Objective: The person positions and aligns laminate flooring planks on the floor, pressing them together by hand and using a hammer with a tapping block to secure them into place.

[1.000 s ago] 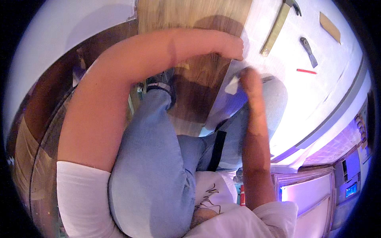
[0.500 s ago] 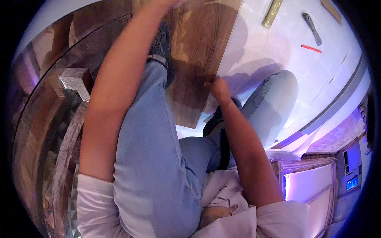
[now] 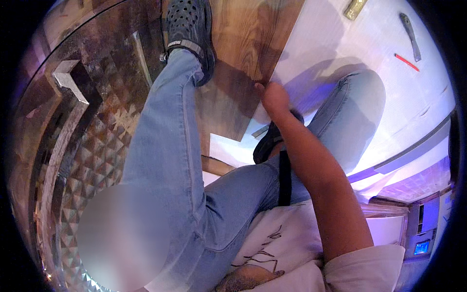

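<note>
A brown wood-grain board (image 3: 243, 44) lies on the pale floor between my legs. My right hand (image 3: 275, 101) is closed at the board's right edge, with the thumb pointing forward onto the wood. Its curled fingers are turned away, and what they grip, if anything, is hidden. My left hand and forearm are out of the picture. One dark clog (image 3: 188, 34) rests along the left part of the board. The other clog (image 3: 267, 142) is tucked near the board's close end, below my right hand.
Beyond my right knee lie a red pencil (image 3: 406, 62), a dark flat-bladed tool (image 3: 411, 36) and a yellowish bar (image 3: 354, 9). To the left stands dark furniture (image 3: 70, 131) with a studded panel. A grey strip (image 3: 413, 148) runs along the right. A blurred patch covers the lower left.
My left arm, stretched forward over the board before, has left the picture. My right hand stays closed at the board's edge. The view has shifted, showing more of the left side.
</note>
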`<state>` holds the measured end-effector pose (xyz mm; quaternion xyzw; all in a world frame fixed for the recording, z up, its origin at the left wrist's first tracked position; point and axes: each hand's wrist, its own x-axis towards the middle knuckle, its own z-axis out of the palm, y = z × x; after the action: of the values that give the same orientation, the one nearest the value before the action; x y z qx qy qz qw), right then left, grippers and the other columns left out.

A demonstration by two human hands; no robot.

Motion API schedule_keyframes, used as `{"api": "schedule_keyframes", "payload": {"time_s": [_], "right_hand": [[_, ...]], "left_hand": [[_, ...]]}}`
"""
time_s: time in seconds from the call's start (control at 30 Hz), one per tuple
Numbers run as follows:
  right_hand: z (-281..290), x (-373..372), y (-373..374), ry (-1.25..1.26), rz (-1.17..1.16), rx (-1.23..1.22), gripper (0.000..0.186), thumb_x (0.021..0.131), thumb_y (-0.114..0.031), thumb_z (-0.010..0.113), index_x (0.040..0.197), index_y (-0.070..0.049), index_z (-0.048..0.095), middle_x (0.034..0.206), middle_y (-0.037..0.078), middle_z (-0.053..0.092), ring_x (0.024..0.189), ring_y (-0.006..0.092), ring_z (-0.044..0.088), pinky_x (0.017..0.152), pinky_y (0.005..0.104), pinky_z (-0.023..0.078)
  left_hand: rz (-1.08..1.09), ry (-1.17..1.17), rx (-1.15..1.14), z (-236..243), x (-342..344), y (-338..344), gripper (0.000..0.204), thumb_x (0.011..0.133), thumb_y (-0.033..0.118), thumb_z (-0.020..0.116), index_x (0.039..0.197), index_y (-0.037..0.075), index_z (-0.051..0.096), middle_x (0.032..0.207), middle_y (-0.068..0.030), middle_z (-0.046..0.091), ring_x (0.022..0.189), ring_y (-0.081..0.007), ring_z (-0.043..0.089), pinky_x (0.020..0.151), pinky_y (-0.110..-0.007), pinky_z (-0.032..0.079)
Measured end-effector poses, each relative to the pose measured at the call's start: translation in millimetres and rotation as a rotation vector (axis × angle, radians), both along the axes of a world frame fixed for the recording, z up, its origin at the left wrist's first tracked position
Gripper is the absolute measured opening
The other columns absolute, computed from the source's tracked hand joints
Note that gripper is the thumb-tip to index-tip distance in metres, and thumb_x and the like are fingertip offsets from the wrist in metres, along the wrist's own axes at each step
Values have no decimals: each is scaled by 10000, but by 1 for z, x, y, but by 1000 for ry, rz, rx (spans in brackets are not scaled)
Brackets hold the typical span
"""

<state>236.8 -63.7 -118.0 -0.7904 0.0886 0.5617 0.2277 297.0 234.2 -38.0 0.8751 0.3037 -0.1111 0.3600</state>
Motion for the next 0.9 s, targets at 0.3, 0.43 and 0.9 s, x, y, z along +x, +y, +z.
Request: {"api": "schedule_keyframes", "payload": {"time_s": [0.3, 0.43, 0.9], "right_hand": [[-5, -1, -9, -12, 75, 3, 533, 988, -500, 611, 951, 10, 763, 902, 273, 717, 897, 473, 699, 795, 560, 527], [-13, -3, -9, -80, 76, 47, 540, 996, -510, 594, 966, 3, 760, 932, 261, 727, 917, 468, 704, 798, 566, 530], [1, 22, -7, -73, 232, -127, 511, 870, -560, 728, 967, -61, 783, 1010, 197, 758, 963, 391, 736, 831, 510, 560]], "left_hand": [[-91, 40, 195, -106, 38, -3, 517, 976, 279, 678, 1381, -17, 556, 1381, -186, 572, 1279, -299, 543, 1124, -392, 425], [-106, 21, 213, -114, 52, -4, 556, 966, 280, 690, 1404, -20, 525, 1414, -207, 532, 1310, -326, 510, 1135, -408, 414], [-54, 131, 403, -122, -66, -28, 709, 931, 281, 731, 1484, -30, 416, 1531, -280, 392, 1418, -421, 395, 1176, -467, 374]]}}
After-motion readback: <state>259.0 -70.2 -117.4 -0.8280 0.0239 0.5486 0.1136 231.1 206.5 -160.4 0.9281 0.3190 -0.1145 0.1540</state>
